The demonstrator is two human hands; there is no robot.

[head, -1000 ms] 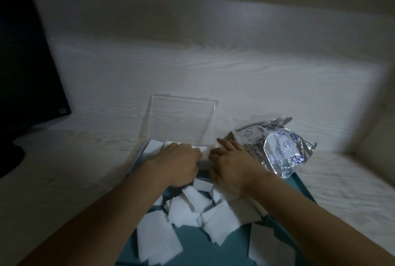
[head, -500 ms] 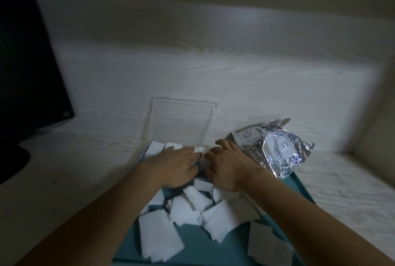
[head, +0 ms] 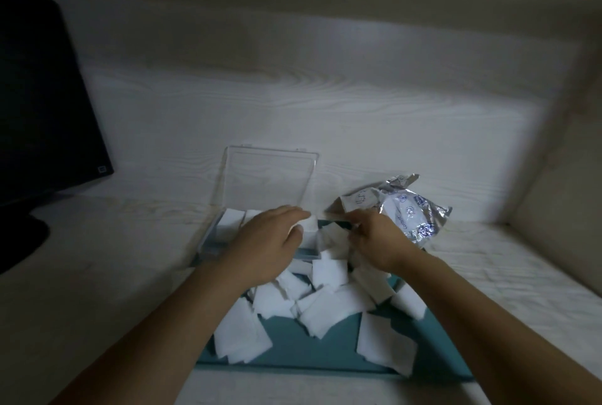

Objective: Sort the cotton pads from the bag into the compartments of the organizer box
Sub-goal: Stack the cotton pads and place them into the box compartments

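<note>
The clear organizer box (head: 208, 243) lies on the desk with its lid (head: 267, 176) standing open. White cotton pads (head: 233, 219) fill its far-left compartments. My left hand (head: 264, 241) hovers over the box, fingers stretched out, and a cotton pad (head: 309, 225) sits pinched between thumb and fingertips. My right hand (head: 374, 238), just right of the box, curls its fingers round a small bunch of pads (head: 334, 237). The crumpled silver bag (head: 413, 209) lies behind that hand. A heap of loose pads (head: 325, 303) covers the teal mat (head: 293, 352).
A dark monitor (head: 42, 105) stands at the far left with its base on the desk. A wood-grain wall (head: 358, 111) closes the back, and a side wall (head: 560, 176) closes the right. The light desk top (head: 97, 274) stretches left of the mat.
Both hands have lifted off the box, where they lay flat side by side. The right hand moved right and gathered pads. The left hand's fingertips now reach the box's right edge.
</note>
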